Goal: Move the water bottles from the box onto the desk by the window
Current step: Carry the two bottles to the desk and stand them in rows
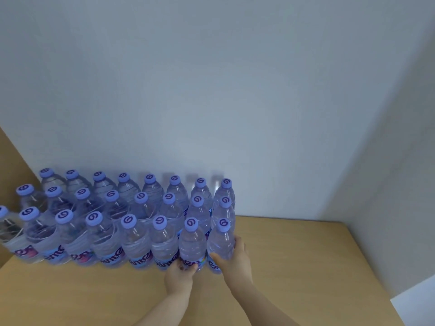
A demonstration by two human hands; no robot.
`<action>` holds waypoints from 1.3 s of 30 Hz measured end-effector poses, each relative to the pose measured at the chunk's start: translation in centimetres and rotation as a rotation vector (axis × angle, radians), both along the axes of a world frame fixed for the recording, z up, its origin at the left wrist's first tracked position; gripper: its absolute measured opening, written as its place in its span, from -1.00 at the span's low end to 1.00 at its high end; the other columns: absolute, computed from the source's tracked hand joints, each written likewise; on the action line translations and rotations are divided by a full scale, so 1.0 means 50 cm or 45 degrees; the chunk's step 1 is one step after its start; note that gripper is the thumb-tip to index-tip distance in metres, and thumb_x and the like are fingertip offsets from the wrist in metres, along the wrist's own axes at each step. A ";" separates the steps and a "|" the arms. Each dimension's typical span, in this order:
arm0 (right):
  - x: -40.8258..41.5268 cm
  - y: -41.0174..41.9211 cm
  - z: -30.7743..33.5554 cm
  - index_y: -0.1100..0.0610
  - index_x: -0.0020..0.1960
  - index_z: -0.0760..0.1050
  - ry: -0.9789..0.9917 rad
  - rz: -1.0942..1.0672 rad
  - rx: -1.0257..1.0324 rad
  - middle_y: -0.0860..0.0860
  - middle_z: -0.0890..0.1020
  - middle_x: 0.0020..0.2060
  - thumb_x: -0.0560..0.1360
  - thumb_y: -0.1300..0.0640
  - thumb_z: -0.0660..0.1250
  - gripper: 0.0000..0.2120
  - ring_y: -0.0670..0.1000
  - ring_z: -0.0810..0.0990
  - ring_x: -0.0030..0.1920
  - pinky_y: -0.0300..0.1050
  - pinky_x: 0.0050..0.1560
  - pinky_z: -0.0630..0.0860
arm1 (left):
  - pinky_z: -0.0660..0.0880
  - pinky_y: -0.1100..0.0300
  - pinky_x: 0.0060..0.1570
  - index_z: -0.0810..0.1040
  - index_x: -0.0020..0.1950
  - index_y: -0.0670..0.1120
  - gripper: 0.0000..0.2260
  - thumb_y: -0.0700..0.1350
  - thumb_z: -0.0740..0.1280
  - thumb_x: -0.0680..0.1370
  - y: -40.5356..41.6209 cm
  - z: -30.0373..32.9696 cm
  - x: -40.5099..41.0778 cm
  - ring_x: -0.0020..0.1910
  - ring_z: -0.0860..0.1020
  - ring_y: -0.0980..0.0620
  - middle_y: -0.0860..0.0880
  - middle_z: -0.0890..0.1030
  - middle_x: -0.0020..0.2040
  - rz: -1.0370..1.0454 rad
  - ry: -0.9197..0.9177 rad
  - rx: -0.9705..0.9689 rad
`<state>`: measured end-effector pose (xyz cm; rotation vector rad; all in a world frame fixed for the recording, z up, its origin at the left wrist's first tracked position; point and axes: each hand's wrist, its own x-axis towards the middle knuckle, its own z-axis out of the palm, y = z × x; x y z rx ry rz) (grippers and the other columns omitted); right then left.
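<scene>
Several clear water bottles with purple caps stand upright in three rows on the wooden desk (294,267), against the white wall. My left hand (180,277) grips the lower part of the front-row bottle second from the right (191,243). My right hand (236,260) wraps around the rightmost front-row bottle (221,241), thumb across its label. Both bottles stand on the desk beside their row. The box is out of view.
A white wall (211,90) rises directly behind the bottle rows. A side wall (388,184) borders the desk on the right. Bare desk surface stretches to the right of the bottles and in front of them. A wooden panel (9,165) stands at the far left.
</scene>
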<state>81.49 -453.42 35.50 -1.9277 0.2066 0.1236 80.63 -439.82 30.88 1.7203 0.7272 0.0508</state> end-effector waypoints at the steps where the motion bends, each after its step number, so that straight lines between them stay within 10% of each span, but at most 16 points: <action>1: 0.003 0.001 0.000 0.00 0.36 0.30 -0.001 -0.003 -0.003 -0.08 0.41 0.16 0.41 0.10 0.47 -0.41 -0.21 0.45 -0.02 -0.35 -0.27 0.43 | 0.34 0.15 0.00 0.58 0.05 -0.30 -0.81 -0.29 0.43 0.46 -0.002 -0.002 0.000 0.08 0.54 -0.16 -0.20 0.61 0.05 0.021 0.001 -0.008; 16: -0.023 0.012 -0.018 0.14 0.38 0.27 0.200 0.002 -0.074 0.03 0.35 0.27 0.51 0.19 0.36 -0.50 -0.10 0.43 -0.10 -0.18 -0.04 0.39 | 0.37 0.18 0.06 0.51 0.12 -0.15 -0.82 -0.12 0.35 0.55 0.060 0.004 -0.019 0.16 0.53 -0.07 -0.09 0.58 0.07 -0.277 0.112 0.005; 23: -0.014 0.009 -0.017 0.11 -0.08 0.25 0.414 0.157 -0.283 0.00 0.38 -0.20 0.53 0.23 0.23 -0.85 0.03 0.42 -0.19 -0.16 -0.12 0.35 | 0.39 0.28 -0.07 0.56 -0.12 -0.02 -0.78 -0.31 0.25 0.56 0.140 0.025 -0.078 0.03 0.53 -0.04 -0.08 0.60 -0.03 -0.282 0.110 0.162; 30: -0.060 0.112 0.008 0.12 -0.30 0.27 0.486 0.804 -0.723 0.00 0.40 -0.37 0.51 0.19 0.12 -0.79 0.04 0.46 -0.24 -0.22 -0.16 0.38 | 0.33 0.29 0.20 0.53 0.27 -0.17 -0.71 -0.25 0.19 0.58 0.225 0.032 -0.187 0.28 0.49 -0.04 -0.11 0.55 0.27 -0.205 0.383 0.408; 39: -0.166 0.436 0.097 0.27 0.19 0.52 0.128 1.422 -0.754 0.14 0.59 0.04 0.57 0.15 0.18 -0.70 0.05 0.50 -0.03 -0.17 -0.08 0.39 | 0.35 0.28 0.17 0.38 0.40 -0.10 -0.65 -0.06 0.17 0.62 0.423 0.099 -0.359 0.32 0.45 -0.01 -0.10 0.48 0.33 -0.346 0.624 0.716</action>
